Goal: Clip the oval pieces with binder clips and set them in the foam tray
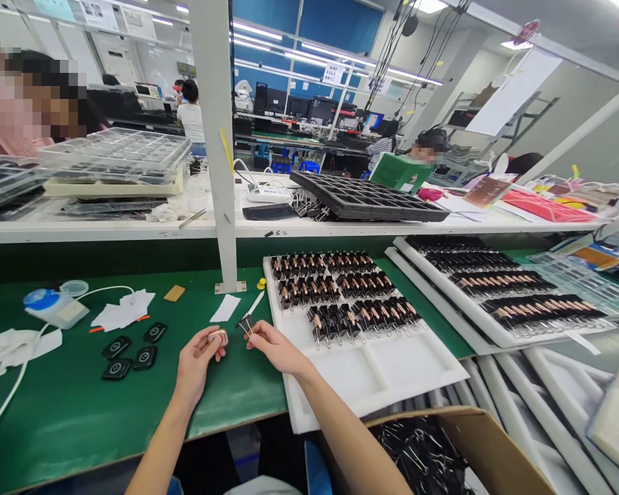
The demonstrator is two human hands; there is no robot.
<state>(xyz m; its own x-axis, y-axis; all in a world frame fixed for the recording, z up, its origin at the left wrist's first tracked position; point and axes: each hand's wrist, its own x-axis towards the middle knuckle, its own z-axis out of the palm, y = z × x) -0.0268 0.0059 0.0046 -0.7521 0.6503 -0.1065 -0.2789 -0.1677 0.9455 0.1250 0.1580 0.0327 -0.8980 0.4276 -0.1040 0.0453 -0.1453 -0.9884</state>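
Pinched in my left hand [200, 357] is a small rose-gold watch case [221, 337], held above the green mat. Just to its right, my right hand [274, 347] grips a black binder clip [245, 323] by its wire handles. The clip and the case are apart. Several dark watch cases [145, 357] lie on the mat left of my left hand, their round sensor backs facing up. Right of my right hand stands a white foam tray [382, 364], bearing rows of rose-gold pieces with black binder clips [335, 323] on them.
A second white tray [487, 330] with clipped pieces lies at the right. Below it sits a cardboard box [487, 440] of loose binder clips. A blue-capped bottle [56, 307] and white wipes [124, 311] lie left. A white post [221, 172] and shelf edge cross behind; people sit beyond.
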